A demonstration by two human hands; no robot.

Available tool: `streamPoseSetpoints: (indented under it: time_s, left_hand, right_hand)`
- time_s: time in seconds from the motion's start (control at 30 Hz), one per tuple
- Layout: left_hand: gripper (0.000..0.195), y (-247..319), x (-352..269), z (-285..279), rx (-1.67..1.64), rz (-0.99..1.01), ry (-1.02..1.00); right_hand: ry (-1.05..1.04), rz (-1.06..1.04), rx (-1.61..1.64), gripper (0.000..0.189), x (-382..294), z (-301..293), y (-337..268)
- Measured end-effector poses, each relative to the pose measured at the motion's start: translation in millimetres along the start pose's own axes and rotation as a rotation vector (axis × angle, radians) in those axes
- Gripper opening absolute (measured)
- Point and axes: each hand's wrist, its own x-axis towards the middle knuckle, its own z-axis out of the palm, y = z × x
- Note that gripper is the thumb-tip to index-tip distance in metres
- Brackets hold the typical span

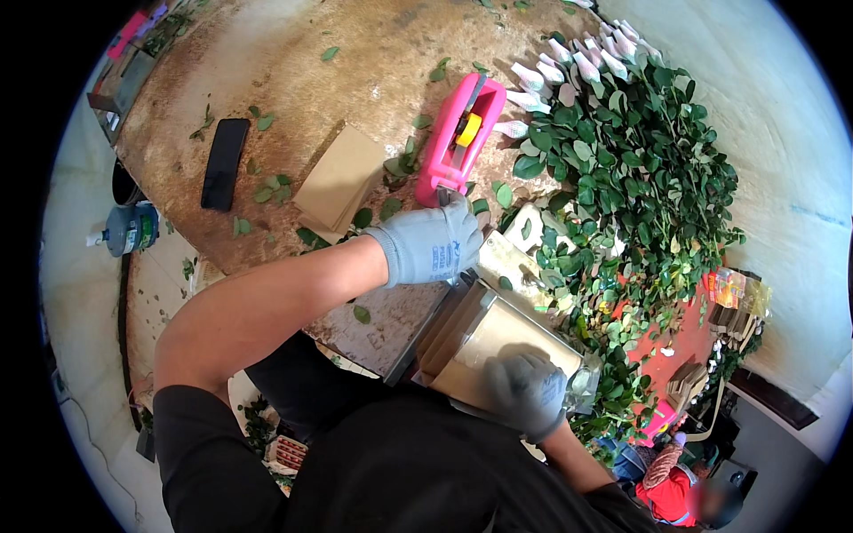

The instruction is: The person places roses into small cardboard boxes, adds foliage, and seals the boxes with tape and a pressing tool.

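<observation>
My left hand [430, 241], in a grey work glove, has its fingertips at the cutter end of a pink tape dispenser [433, 156] that carries a yellow-cored roll. Whether tape is pinched there cannot be told. My right hand [530, 393], also gloved and slightly blurred, rests over brown cardboard [500, 350] stacked in a metal-edged holder close to my body. The palm and some fingers of that hand are hidden. Several flat cardboard pieces [343, 176] lie on the worn table, left of the dispenser.
A black phone [225, 164] lies on the table [280, 86]. Leafy stems [620, 166] with white net-sleeved ends [586, 66] are heaped at the right, beside the wall. Loose leaves are scattered about. A person in red [670, 493] is at the lower right. A water bottle [132, 228] is beyond the left edge.
</observation>
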Motion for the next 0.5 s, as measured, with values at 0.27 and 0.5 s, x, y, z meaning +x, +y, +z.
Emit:
streamPoseSetpoints:
  time_s: [0.27,0.5]
  left_hand:
    - [0.016,4,8,9,-0.028,0.042,-0.040]
    - [0.012,20,2,10,-0.181,-0.202,-0.156]
  right_hand:
    - [0.024,0.007,0.019,0.024,5,1,-3]
    - [0.063,-0.008,-0.006,0.021,5,3,-6]
